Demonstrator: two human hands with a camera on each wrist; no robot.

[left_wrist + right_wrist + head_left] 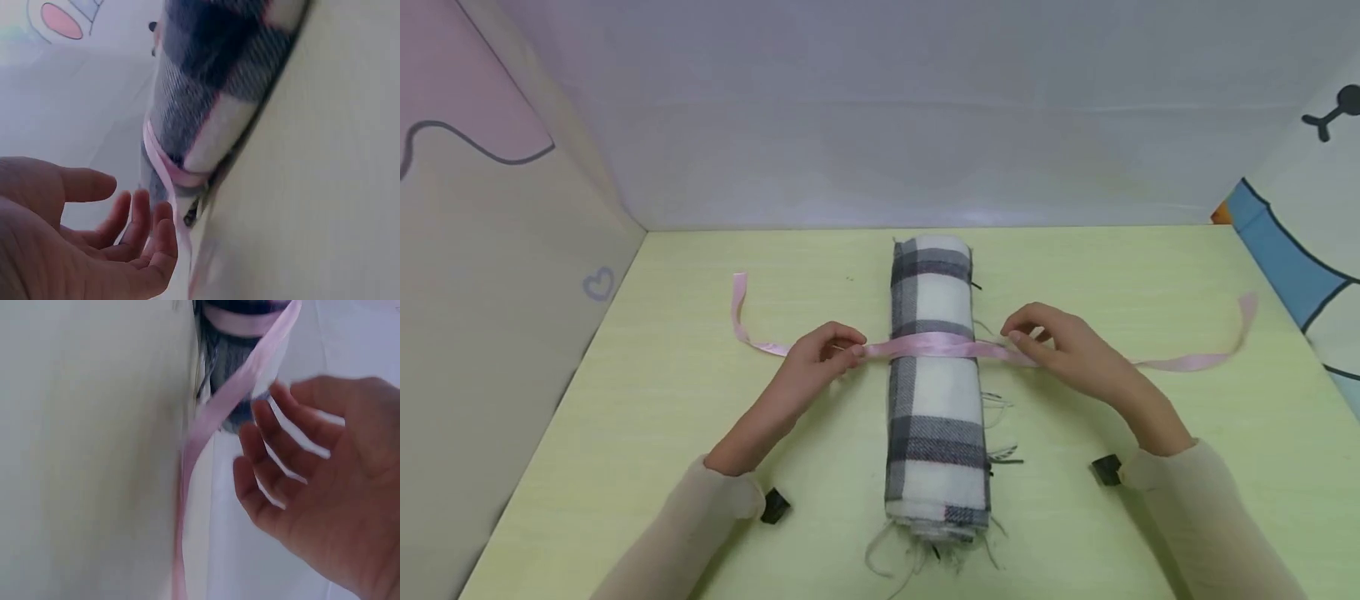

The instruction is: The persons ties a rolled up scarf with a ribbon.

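pink ribbon (936, 345) crosses rolled scarf (936, 392) — both hands (823, 354) (1060, 342) pinch it

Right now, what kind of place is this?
Likely a staged tabletop recording booth: pale green table, plain backdrop, cartoon-printed side panels. Both hands, left hand and right hand, work pink ribbon over a rolled plaid scarf.

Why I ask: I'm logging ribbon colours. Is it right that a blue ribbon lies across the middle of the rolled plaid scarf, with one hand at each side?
Not quite: the ribbon is pink, not blue, as the head view shows. It does lie across the middle of the rolled plaid scarf, with the left hand and right hand at each side.
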